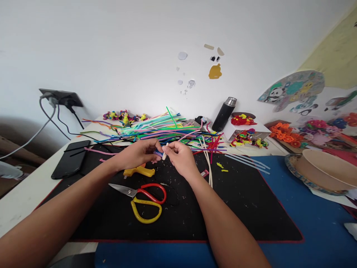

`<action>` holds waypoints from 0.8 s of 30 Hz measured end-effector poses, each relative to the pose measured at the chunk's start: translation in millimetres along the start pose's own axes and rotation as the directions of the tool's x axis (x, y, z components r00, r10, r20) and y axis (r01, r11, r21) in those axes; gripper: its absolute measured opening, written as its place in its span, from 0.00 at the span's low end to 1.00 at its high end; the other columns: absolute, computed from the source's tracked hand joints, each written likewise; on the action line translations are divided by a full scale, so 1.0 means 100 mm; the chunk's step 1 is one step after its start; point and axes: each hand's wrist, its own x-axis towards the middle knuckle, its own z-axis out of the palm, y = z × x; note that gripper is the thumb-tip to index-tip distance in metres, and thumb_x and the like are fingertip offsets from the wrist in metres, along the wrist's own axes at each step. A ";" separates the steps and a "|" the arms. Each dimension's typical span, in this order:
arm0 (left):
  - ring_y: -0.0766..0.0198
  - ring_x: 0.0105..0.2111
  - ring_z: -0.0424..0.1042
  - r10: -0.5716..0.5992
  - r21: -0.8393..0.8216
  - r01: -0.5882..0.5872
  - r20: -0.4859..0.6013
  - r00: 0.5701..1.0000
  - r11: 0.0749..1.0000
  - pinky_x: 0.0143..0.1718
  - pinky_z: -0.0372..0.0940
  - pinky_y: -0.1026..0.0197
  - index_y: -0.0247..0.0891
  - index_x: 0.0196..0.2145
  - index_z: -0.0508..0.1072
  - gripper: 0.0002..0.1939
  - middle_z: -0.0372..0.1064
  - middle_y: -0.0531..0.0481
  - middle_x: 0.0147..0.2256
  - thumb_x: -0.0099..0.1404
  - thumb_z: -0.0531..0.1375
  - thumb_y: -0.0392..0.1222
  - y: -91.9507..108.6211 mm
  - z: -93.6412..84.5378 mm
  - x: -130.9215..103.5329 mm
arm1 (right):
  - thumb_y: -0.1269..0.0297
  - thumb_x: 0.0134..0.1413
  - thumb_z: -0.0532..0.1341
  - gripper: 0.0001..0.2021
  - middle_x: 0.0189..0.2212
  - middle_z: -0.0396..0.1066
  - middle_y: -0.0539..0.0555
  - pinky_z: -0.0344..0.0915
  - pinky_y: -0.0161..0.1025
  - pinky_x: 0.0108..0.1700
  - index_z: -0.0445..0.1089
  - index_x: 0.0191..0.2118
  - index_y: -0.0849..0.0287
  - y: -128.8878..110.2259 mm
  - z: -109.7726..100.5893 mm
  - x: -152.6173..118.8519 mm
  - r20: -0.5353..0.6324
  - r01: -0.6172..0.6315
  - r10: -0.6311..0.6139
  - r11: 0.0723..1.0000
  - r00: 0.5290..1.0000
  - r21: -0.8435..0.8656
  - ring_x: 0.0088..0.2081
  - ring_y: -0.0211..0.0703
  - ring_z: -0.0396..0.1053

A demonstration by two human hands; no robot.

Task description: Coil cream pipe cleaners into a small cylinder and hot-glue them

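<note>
Above the black mat, my left hand (139, 152) is closed in a pinch on a small blue and pink fuzzy piece (158, 153), partly hidden by the fingers. My right hand (181, 158) pinches a short cream pipe cleaner piece (164, 154) against it. Just below my left hand lies a yellow glue gun (145, 171). Nearer to me rest scissors (133, 192) with one red and one yellow handle, blades apart. Two long cream pipe cleaners (208, 163) lie to the right of my right hand, near small yellow-green bits (220, 165).
A pile of coloured pipe cleaners (150, 126) spreads behind my hands. At the left lies a black phone (71, 160). A black flask (224, 113) stands by a white box (260, 130). Clear glue sticks (247, 163) lie on the mat's (245, 212) right edge, and brown bowls (331, 167) sit beyond.
</note>
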 end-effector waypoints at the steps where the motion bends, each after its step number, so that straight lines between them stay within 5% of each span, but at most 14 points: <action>1: 0.62 0.32 0.76 0.003 -0.011 -0.003 0.002 1.000 1.000 0.36 0.72 0.59 0.41 0.40 0.70 0.08 0.75 0.53 0.32 0.66 0.65 0.42 0.00 0.00 0.00 | 0.51 0.59 0.66 0.13 0.19 0.64 0.45 0.54 0.36 0.25 0.72 0.31 0.55 0.00 0.00 0.00 0.003 -0.006 0.006 1.000 1.000 0.017 0.20 0.38 0.59; 13: 0.63 0.33 0.75 0.049 -0.150 -0.048 0.004 0.999 0.988 0.36 0.72 0.59 0.40 0.43 0.69 0.12 0.74 0.50 0.34 0.66 0.67 0.43 0.08 0.02 0.00 | 0.46 0.52 0.70 0.18 0.15 0.61 0.43 0.47 0.34 0.19 0.71 0.30 0.56 -0.02 -0.01 0.01 0.066 -0.150 0.138 0.952 0.988 0.265 0.16 0.33 0.54; 24: 0.63 0.33 0.74 0.080 -0.198 -0.084 -0.025 0.996 0.977 0.34 0.71 0.63 0.36 0.46 0.77 0.13 0.76 0.48 0.36 0.67 0.70 0.44 0.14 0.03 0.00 | 0.54 0.51 0.68 0.14 0.15 0.60 0.42 0.43 0.30 0.18 0.69 0.27 0.58 -0.07 -0.01 -0.02 0.102 -0.264 0.243 0.878 0.965 0.400 0.15 0.29 0.53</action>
